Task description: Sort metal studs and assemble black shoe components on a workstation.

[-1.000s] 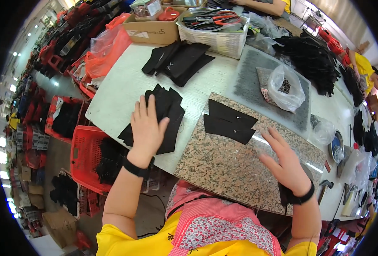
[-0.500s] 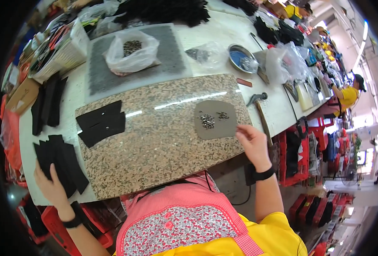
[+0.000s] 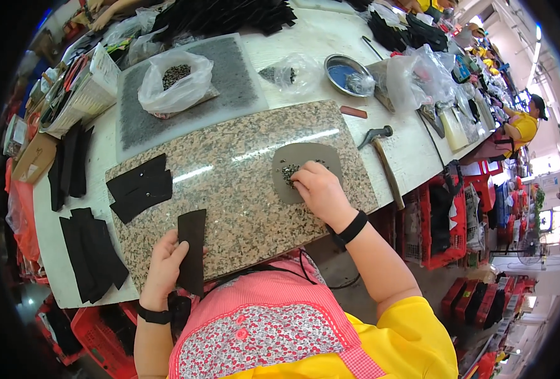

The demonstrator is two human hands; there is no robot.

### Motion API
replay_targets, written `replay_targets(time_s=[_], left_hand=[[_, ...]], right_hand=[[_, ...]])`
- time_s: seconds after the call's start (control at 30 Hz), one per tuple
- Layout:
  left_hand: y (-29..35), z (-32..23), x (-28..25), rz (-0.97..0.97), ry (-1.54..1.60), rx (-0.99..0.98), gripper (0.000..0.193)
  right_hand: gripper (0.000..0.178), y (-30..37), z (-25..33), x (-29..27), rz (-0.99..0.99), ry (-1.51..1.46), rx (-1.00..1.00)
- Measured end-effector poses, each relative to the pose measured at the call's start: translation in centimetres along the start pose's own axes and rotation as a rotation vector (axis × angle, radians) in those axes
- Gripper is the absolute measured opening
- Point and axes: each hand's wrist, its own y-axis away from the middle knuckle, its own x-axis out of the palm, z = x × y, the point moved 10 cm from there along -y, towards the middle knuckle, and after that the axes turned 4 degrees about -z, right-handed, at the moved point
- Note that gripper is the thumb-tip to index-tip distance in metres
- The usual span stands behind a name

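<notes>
My left hand [image 3: 165, 264] grips a black fabric strip [image 3: 192, 249] over the near edge of the speckled stone slab [image 3: 229, 196]. On the slab's right part lies a grey-brown pad [image 3: 286, 192] with small metal pieces [image 3: 287, 170] heaped on it. My right hand [image 3: 321, 192] has its fingertips pinched together at that heap; whatever is between them is too small to make out. Black pieces with small shiny fittings [image 3: 141, 188] lie overlapped on the slab's left part. A stack of black pieces [image 3: 93, 256] sits on the white table left of the slab.
A hammer [image 3: 386, 167] lies right of the slab, near a reddish-brown bar [image 3: 354, 112]. Behind are a plastic bag of small metal parts [image 3: 175, 85] on a grey board [image 3: 235, 69], a metal bowl [image 3: 330, 63] and a white basket [image 3: 96, 88]. Other people work farther off.
My left hand has left the stack and moved right, bringing a black strip over the slab's near edge. My right hand has moved left from beside the pad onto the metal pieces.
</notes>
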Motion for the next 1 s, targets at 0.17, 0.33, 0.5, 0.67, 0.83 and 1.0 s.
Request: replay_targets(time_s=[0.17,0.33,0.5,0.67,0.83,1.0], left_hand=[[0.0,0.1,0.2,-0.021,0.042,-0.038,0.026],[-0.1,0.5,-0.1,-0.008,0.103,-0.033,0.027],[-0.3,0.4,0.1,-0.010,0.105,-0.019,0.028],[-0.3,0.4,0.1,-0.003,0.135,-0.024,0.027],[-1.0,0.2,-0.1,-0.049,0.144,-0.093,0.019],[-2.2,-1.6,2.5,0.036,0.094,-0.029,0.016]], right_hand=[[0.007,-1.5,-1.7,0.1,-0.044,-0.027,0.043],[0.012,-2.7,0.6,0.0,-0.028,-0.015,-0.022],[0.018,-3.3,1.1,0.2,0.006,0.096,-0.104],[0.018,-0.6,-3.8,-6.0,-0.167,-0.115,0.271],[0.011,5.3,-7.5,-6.5,-0.201,-0.058,0.472],[0.008,4.8,-6.2,-5.8,-0.193,0.101,0.369]])
